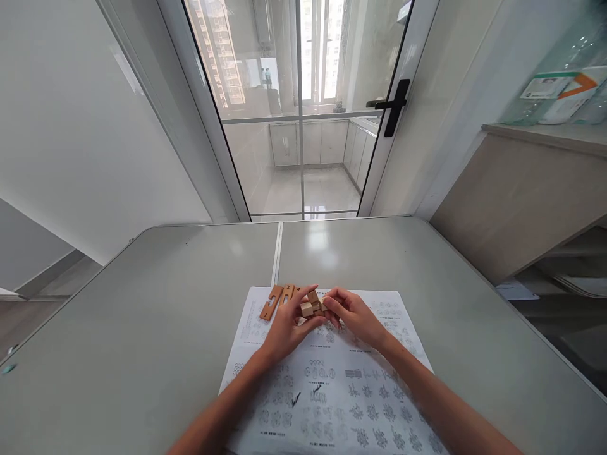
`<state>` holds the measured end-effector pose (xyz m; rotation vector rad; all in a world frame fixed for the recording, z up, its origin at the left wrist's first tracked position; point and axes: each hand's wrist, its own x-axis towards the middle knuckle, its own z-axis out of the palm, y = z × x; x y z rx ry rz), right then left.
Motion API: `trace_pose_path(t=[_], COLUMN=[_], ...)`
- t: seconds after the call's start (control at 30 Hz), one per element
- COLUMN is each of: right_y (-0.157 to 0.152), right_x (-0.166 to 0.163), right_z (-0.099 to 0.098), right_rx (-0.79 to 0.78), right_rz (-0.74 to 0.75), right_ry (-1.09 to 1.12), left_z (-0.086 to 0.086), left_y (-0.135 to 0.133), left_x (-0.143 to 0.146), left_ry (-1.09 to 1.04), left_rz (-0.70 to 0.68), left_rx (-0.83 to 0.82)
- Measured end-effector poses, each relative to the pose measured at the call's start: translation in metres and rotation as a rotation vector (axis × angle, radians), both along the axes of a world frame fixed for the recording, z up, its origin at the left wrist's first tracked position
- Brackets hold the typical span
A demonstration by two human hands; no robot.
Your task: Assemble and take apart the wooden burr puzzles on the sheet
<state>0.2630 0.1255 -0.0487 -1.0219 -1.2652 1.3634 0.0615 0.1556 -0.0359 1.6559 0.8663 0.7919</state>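
Observation:
Between both hands, over the upper part of a printed sheet, is a small wooden block puzzle (pixel 307 309) of interlocking light and darker pieces. My left hand (pixel 290 325) curves round its left side, thumb below and fingers above. From the right, my right hand (pixel 348 311) pinches the puzzle's right edge with thumb and fingers. Flat notched wooden pieces with numbers lie just left of the puzzle: one piece (pixel 271 303) at the far left, a slotted piece (pixel 286 294) marked 2 beside it, and another partly hidden behind my left hand. The paper sheet (pixel 327 354) carries rows of line drawings.
The grey table (pixel 142 341) spreads to both sides, with a pale seam (pixel 277 253) down its middle. A glass door (pixel 303 117) with a black handle (pixel 396 107) stands beyond it. At right is a wooden shelf (pixel 474 202) with clear plastic bottles (pixel 559 95) on top.

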Motion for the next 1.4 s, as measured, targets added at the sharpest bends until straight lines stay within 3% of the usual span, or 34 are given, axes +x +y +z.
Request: trace_pose_path(t=[0.23, 0.63, 0.93, 1.13, 1.4], right_y=[-0.002, -0.004, -0.006, -0.006, -0.008], right_x=[-0.001, -0.004, -0.004, -0.004, -0.007], right_z=[0.003, 0.008, 0.006, 0.004, 0.006], right_rx=[-0.023, -0.103, 0.025, 0.063, 0.115], right_rz=[0.033, 0.057, 0.018, -0.002, -0.046], right_ry=[0.033, 0.106, 0.031, -0.017, -0.157], left_z=[0.001, -0.021, -0.01, -0.005, -0.002], left_y=[0.0, 0.002, 0.0, 0.0, -0.002], left_x=[-0.003, -0.009, -0.003, -0.003, -0.003], left_ry=[0.084, 0.196, 0.147, 0.078, 0.121], left_rz=[0.034, -0.015, 0.054, 0.025, 0.018], left_rx=[0.23, 0.565, 0.37, 0.212, 0.323])
